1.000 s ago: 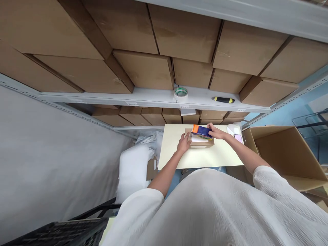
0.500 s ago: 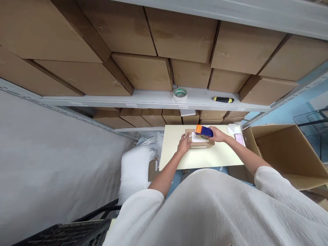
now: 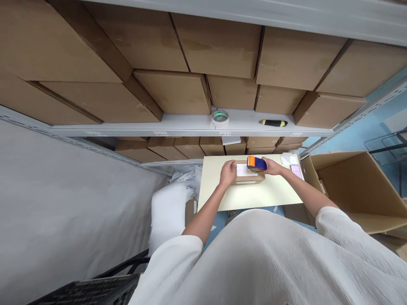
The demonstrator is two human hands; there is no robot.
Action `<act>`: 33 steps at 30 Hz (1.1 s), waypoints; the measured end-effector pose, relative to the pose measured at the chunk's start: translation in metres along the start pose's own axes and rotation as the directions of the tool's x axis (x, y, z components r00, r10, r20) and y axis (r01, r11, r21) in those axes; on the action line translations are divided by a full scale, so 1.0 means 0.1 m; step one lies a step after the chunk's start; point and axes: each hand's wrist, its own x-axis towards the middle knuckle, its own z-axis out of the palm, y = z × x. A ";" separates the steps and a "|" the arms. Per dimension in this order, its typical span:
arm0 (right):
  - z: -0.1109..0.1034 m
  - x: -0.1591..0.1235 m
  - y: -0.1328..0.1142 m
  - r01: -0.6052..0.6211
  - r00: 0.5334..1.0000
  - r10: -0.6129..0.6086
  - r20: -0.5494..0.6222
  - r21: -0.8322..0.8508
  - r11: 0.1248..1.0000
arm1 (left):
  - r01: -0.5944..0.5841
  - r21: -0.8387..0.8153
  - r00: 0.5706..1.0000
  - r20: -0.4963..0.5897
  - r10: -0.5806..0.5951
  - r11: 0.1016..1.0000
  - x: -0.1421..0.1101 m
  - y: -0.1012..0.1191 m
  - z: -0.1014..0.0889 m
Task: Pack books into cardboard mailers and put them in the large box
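Observation:
A small cardboard box [image 3: 249,179] with a white label [image 3: 244,170] on its top lies on the pale yellow tabletop [image 3: 248,197]. My left hand [image 3: 227,173] grips the box's left end, fingers curled over the edge; some fingertips are hidden. In my right hand [image 3: 271,166] is a tape dispenser [image 3: 259,164], dark blue with an orange front, held over the right part of the box top. Whether tape runs from the dispenser to the box cannot be made out.
Cardboard boxes [image 3: 218,42] fill the shelves ahead. A tape roll [image 3: 220,119] and a yellow-black utility knife [image 3: 274,123] lie on the shelf edge. A phone [image 3: 296,171] rests at the table's right, beside a large open carton [image 3: 356,186]. White wrapping material [image 3: 168,212] stands left.
My right hand has drawn the tape dispenser slightly to the right across the box top. My left hand's fingers have shifted and curled more around the box's left end.

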 end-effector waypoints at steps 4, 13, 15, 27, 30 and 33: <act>-0.01 -0.02 0.06 0.030 1.000 -0.030 0.007 0.050 0.998 | 0.017 -0.322 1.000 0.017 -0.012 0.946 0.04 0.32 0.07; 0.00 -0.03 0.04 0.039 0.999 -0.039 -0.002 0.062 0.997 | 0.084 -0.405 0.996 0.035 -0.076 0.910 0.04 0.60 0.14; 0.00 -0.03 0.05 0.037 0.999 -0.037 -0.002 0.057 0.998 | 0.172 -0.433 0.985 0.090 -0.147 0.885 0.05 0.57 0.16; 0.00 -0.05 0.01 0.024 1.000 -0.025 0.013 0.077 0.997 | 0.393 -0.586 0.919 0.251 -0.303 0.709 0.12 0.60 0.22; 0.00 -0.05 -0.01 0.031 0.999 -0.032 0.012 0.069 0.997 | 0.406 -0.584 0.914 0.258 -0.314 0.703 0.14 0.59 0.21; -0.01 -0.05 -0.03 0.035 0.999 -0.036 0.017 0.069 0.997 | 0.404 -0.549 0.915 0.259 -0.311 0.732 0.14 0.56 0.20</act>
